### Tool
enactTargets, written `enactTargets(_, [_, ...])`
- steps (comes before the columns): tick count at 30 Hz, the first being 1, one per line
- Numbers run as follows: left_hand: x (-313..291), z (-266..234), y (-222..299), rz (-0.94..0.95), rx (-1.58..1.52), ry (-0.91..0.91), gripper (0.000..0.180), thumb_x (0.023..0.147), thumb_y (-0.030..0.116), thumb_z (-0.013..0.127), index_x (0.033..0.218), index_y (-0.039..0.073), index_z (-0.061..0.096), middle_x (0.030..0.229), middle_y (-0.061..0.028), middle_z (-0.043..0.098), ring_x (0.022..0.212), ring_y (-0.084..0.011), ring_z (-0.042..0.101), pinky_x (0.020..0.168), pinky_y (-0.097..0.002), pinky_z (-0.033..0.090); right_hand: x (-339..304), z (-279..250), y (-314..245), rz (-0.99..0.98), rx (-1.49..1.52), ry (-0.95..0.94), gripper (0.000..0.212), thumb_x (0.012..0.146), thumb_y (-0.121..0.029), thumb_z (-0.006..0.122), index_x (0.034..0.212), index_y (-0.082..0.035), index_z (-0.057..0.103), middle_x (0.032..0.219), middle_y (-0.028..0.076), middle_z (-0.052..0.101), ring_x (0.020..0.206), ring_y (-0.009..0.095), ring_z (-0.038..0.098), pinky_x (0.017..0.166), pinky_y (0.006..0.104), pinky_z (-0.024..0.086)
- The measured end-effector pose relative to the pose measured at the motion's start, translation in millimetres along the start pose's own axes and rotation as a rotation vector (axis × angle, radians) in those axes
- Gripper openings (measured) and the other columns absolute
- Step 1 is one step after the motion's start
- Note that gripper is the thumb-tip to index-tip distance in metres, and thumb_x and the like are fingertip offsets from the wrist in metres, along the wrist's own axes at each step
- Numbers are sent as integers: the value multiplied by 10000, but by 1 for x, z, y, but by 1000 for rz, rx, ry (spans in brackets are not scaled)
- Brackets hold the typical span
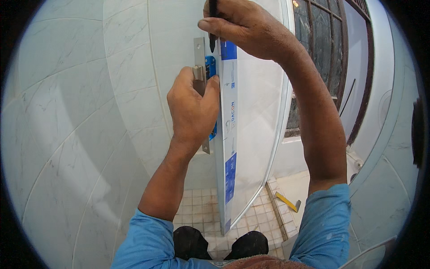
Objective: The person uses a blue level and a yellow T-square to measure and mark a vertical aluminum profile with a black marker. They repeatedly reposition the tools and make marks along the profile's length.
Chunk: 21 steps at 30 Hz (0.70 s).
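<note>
My left hand (192, 105) is closed around a mortise lock (210, 66) with a long metal faceplate and a blue case, held upright against the edge of a white door (253, 112). The latch bolt sticks out between thumb and fingers. My fingers hide much of the case. Above it, my right hand (251, 27) pinches a dark pen-like marker (212, 31), its tip pointing down beside the top of the lock. The upper end of the marker is cut off by the frame. A white and blue printed film strip (230, 179) runs down the door near its edge.
Marbled tile walls (76, 121) stand at the left. Small square floor tiles (197, 201) lie below, beside a raised sill (277, 210). A yellow and grey tool (286, 201) rests on the floor at the right. Behind my right arm is a dark-framed window (320, 49).
</note>
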<state>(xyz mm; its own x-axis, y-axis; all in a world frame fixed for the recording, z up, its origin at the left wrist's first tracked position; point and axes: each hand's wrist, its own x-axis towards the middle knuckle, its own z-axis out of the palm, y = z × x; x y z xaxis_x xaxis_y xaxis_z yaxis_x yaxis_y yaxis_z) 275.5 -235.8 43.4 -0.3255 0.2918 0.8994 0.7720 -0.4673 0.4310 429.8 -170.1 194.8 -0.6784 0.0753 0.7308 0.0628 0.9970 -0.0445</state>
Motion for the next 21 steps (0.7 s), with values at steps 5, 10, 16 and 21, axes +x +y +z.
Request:
enactTargets(5, [1,-1,-3,43,8,13,223,1058,155,721,916,66,573,751,-63,640,660,-98,662,575,-307,527,-4,-5,-26,83,-25,-78,312,1149,-307,624,1132,4,636,870,121,686,829,211,667,717,415,543])
enactTargets(10, [0,3,-2,48,-38,4,231,1060,160,719,915,72,563,742,-67,642,640,-100,668,558,-301,522,-7,22,22,-344,-205,202,259,1107,-294,700,1114,-37,673,768,89,683,655,155,712,583,332,558])
enactTargets(16, [-1,3,-3,18,-34,11,234,1065,160,713,917,79,551,740,-65,639,629,-104,673,564,-316,551,-4,29,31,-379,-201,206,196,1115,-265,677,1144,-73,653,788,79,674,662,161,693,616,343,578])
enactTargets(21, [-1,2,-3,14,-15,4,226,1067,160,712,927,76,555,741,-72,645,651,-115,693,576,-334,568,-7,25,27,-365,-215,181,170,1115,-238,674,1154,-75,649,778,71,657,661,161,691,629,343,590])
